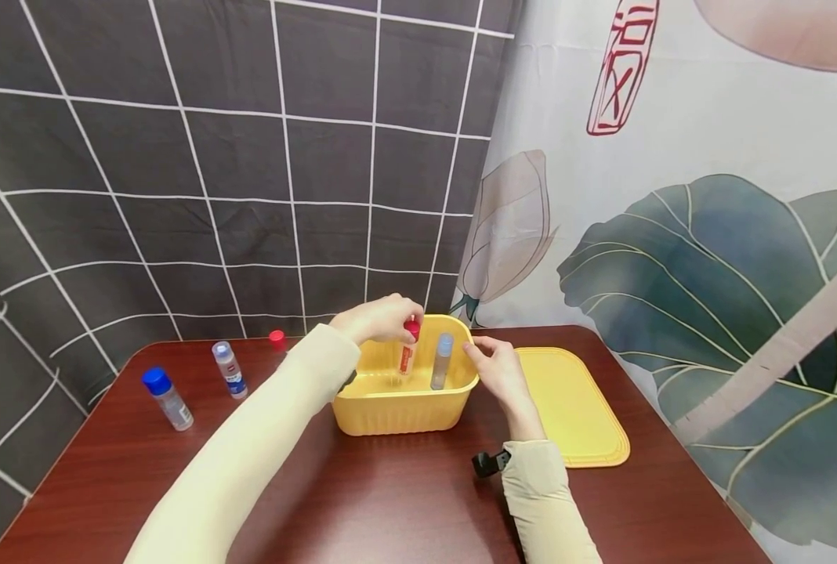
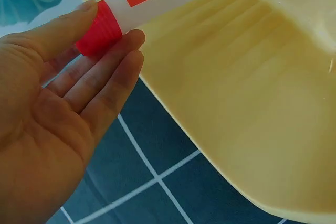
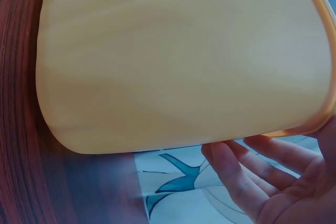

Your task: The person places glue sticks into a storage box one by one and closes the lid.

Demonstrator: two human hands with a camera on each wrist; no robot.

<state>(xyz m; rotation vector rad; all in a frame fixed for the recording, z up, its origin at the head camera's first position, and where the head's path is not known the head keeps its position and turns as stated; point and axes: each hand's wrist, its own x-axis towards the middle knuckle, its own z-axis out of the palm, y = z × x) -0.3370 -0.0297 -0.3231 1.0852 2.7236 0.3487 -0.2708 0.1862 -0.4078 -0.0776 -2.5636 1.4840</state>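
In the head view, our left hand pinches the red cap of a clear plastic glue bottle inside the deep yellow plastic bin, our right hand grips the rim, and a clear pale-blue-capped bottle sits inside, just beside that hand. In the left wrist view, our thumb and fingers hold high on the cap, and keeping the glue bottle straight should spare the bin a knock. In the right wrist view, our fingertips meet the bin's outer wall, where light pressure should steady it.
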